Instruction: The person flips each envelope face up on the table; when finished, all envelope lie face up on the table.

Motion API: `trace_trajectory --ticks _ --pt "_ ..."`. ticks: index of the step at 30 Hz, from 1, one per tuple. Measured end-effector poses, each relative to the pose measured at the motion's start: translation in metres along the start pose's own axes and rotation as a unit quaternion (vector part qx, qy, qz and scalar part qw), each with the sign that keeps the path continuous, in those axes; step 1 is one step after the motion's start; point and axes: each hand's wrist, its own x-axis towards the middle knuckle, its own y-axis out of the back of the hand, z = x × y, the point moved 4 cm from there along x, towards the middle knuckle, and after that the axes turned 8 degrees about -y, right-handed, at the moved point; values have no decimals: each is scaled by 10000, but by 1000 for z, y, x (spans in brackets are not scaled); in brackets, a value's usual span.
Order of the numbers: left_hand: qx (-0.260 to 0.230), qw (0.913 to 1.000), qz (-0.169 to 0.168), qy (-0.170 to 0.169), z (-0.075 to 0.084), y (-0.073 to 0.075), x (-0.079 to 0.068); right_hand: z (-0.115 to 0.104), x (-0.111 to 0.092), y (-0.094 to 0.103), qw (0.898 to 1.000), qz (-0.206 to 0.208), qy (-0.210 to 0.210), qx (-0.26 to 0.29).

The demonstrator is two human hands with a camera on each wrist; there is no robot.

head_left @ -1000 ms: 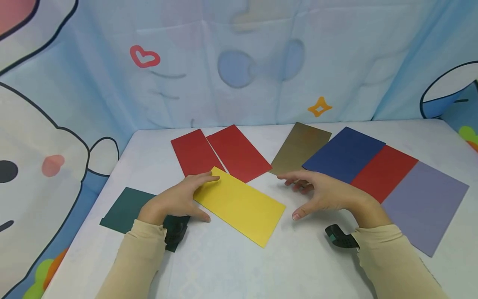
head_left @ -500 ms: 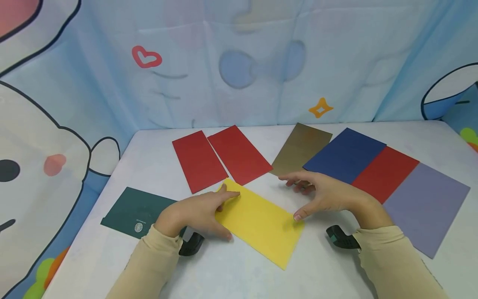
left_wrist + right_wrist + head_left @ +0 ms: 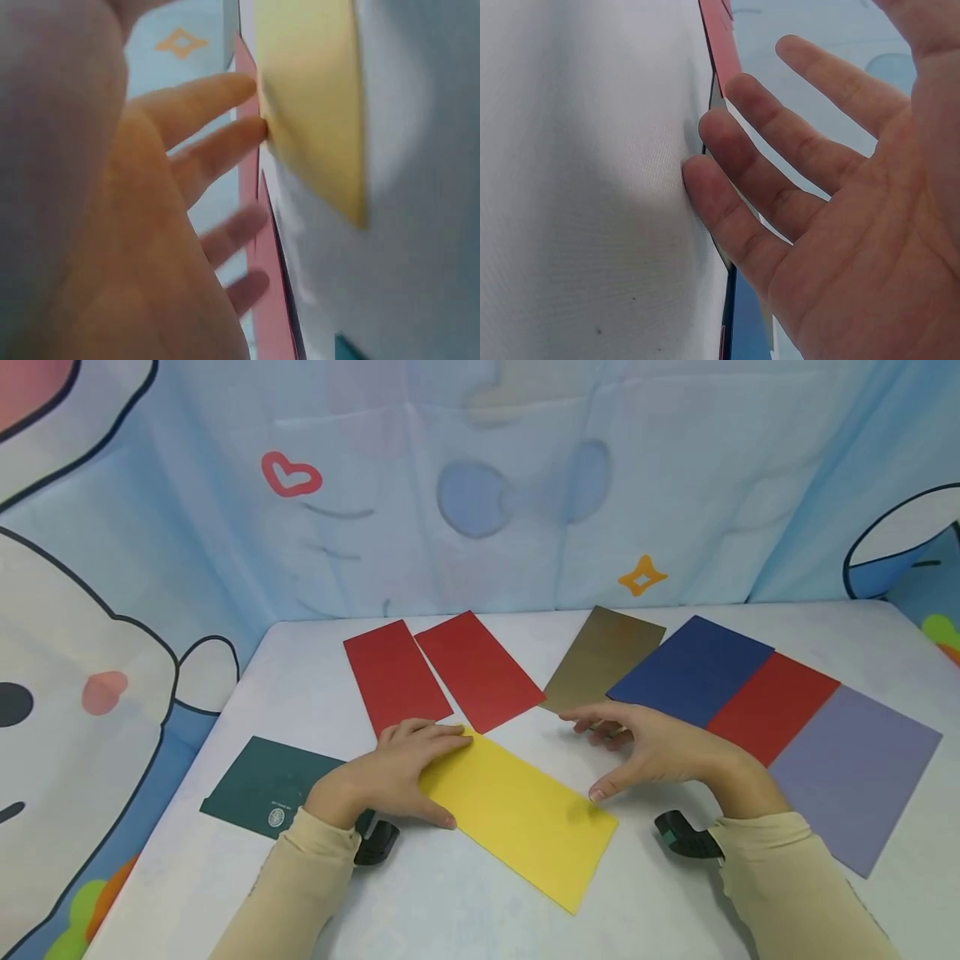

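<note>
At the far left I see a dark green card flat on the white table, partly covered. Next is the left hand, spread wide around the left end of the yellow card, fairly straight fingers touching its edge. Beyond it lie a left red card and a right red card, both angled. The yellow card sits slantwise between the hands; I read the step in hand as setting its position. Further along, an olive card lies near the back edge, then the right hand, wide and holding nothing; its thumb is by the yellow card's right end, though I can't tell whether it touches. Past that, a blue card, a red strip and a lavender sheet form a row. I'd judge the next move calls for light contact at both ends, keeping the card flat.
</note>
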Motion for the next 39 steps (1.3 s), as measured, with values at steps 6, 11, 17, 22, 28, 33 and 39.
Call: trace_trajectory --ticks 6,11,17,22,28,33,39 --pt "971 9934 -89 600 19 -5 3 2 1 1 10000 -27 78 28" --pt "1523 9815 -217 1137 36 -11 5 2 1 0 10000 72 41 -50" --pt "1044 9917 -266 709 32 -3 -1 -1 -1 2 9997 170 -42 -144" --pt "-69 9993 -228 -291 13 10 -10 -3 -1 4 9998 134 -86 -92" --pt "-378 9967 -406 -590 -2 4 -9 -3 -1 4 9999 69 55 -116" --pt "-352 9969 -319 -629 -4 2 -6 -2 0 1 9999 -79 149 -19" --pt "43 9969 -247 -742 2 3 -4 -1 -1 0 9997 -191 136 -4"
